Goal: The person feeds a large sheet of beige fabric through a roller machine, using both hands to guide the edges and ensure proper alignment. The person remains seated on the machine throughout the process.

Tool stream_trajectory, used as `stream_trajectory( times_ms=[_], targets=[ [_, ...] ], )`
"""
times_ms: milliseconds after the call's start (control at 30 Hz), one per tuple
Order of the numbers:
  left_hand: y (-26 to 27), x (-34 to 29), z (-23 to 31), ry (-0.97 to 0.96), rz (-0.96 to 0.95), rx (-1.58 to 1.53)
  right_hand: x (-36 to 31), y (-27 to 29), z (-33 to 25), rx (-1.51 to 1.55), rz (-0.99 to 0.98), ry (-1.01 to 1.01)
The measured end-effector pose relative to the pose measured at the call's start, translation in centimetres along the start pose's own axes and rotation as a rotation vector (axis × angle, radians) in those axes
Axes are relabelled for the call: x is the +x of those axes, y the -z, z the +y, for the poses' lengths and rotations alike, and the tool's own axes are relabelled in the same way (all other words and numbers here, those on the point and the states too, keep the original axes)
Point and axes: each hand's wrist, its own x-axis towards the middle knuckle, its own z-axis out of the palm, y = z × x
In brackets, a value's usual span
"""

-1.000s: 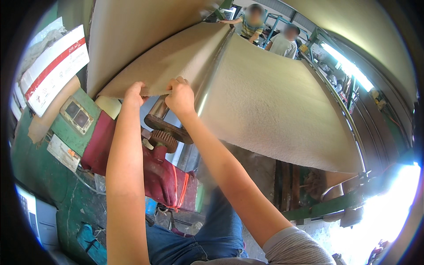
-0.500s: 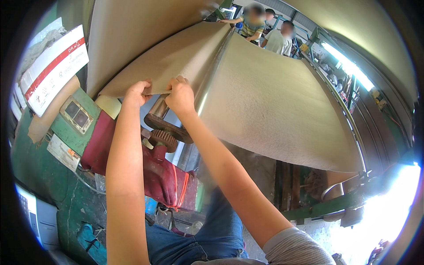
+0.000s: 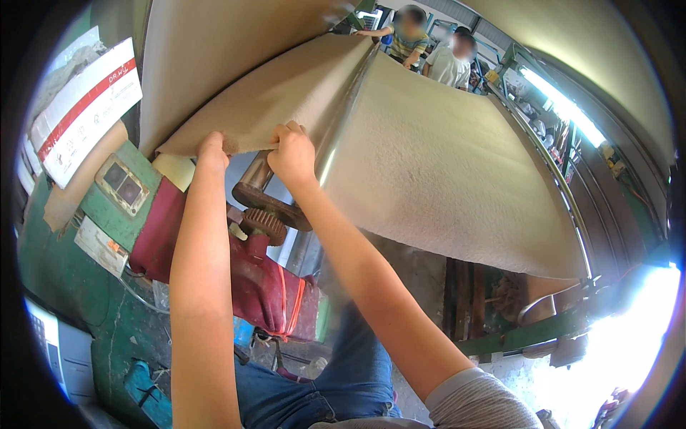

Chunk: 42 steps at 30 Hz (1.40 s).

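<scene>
A wide sheet of beige-brown fabric (image 3: 450,164) drapes over a long metal bar (image 3: 350,107) that runs away from me. My left hand (image 3: 214,149) is closed on the near edge of the fabric, its fingertips mostly hidden. A little to the right, my right hand (image 3: 293,151) is closed around the same edge, knuckles up. Between the hands the edge is pulled fairly straight. Just below my right hand stand a rusty metal roller end (image 3: 254,175) and a toothed gear (image 3: 264,224), both apart from my fingers.
Two people (image 3: 411,43) stand at the far end, one with an arm stretched to the fabric. At left are a green machine body (image 3: 121,168) with a switch box and a white carton (image 3: 93,114). A maroon cloth (image 3: 250,293) covers the frame below. A lit tube (image 3: 564,107) hangs right.
My left hand has slid left along the fabric edge, widening the gap between my hands. My right hand has hardly moved. At the back, the people have shifted slightly.
</scene>
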Motion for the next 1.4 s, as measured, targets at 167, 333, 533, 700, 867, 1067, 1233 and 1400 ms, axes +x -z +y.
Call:
stream_trajectory(
  times_ms=[167, 333, 533, 700, 867, 1067, 1233, 1400],
  targets=[
    [-0.4, -2.5, -0.1, 0.068, -0.298, 0.219, -0.2, -0.1, 0.6, -0.042, 0.113, -0.033],
    [0.1, 0.6, 0.0, 0.012, -0.015, -0.036, -0.1, -0.6, 0.6, -0.110, 0.098, -0.167],
    [0.5, 1.8, 0.2, -0.019, 0.104, -0.089, 0.1, -0.4, 0.3, 0.063, 0.062, 0.075],
    [-0.3, -3.8, 0.0, 0.067, -0.391, 0.269, -0.1, -0.5, 0.7, -0.032, 0.067, 0.107],
    [-0.5, -0.9, 0.2, -0.002, -0.018, -0.066, 0.1, -0.6, 0.7, -0.171, 0.048, -0.115],
    [-0.6, -0.9, -0.3, -0.130, 0.271, -0.147, 0.1, -0.3, 0.3, -0.006, 0.082, 0.110],
    [-1.0, -2.4, 0.0, -0.115, 0.273, -0.013, 0.0, -0.1, 0.1, 0.048, 0.052, 0.161],
    [-0.6, -3.3, -0.9, -0.011, -0.310, 0.137, 0.1, -0.8, 0.7, 0.011, 0.073, 0.160]
  ],
)
